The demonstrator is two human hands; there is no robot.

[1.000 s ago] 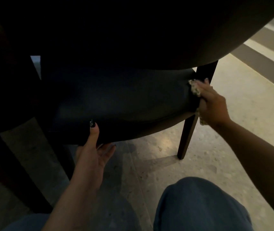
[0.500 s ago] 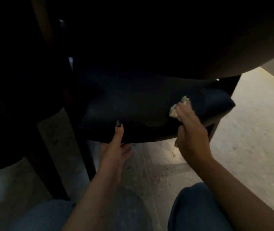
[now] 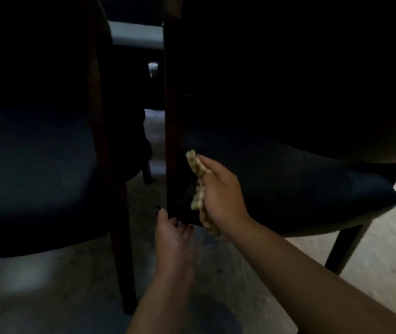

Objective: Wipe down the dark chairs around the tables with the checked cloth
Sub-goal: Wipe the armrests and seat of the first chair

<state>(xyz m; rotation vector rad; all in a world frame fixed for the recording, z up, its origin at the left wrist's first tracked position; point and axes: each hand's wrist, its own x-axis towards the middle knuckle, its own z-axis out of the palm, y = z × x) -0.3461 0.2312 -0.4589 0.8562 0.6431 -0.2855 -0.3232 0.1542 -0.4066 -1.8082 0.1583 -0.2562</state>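
Right hand: fingers curled around bunched cloth, back of hand up, forearm reaching in from lower right. Left hand: below and just beside right, fingers hooked upward, dark-painted nails, forearm rising from bottom centre.
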